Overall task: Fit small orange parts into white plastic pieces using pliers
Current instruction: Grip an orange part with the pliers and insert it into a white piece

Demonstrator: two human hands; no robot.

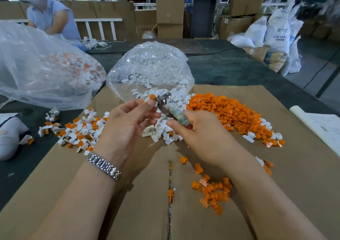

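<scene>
While my left hand (128, 119) pinches a white piece with its orange part (152, 97) at the fingertips, my right hand (199, 132) grips the pliers (166, 105), which point up-left at that part, their tip touching it, above the cardboard (239, 212).

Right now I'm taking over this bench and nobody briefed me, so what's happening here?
A person is assembling small plastic parts over a cardboard sheet. The left hand pinches a white piece with an orange part on it, while the right hand grips pliers whose tip meets that part. Finished pieces lie to the left, loose orange parts to the right, and a bag of white pieces sits behind.
</scene>
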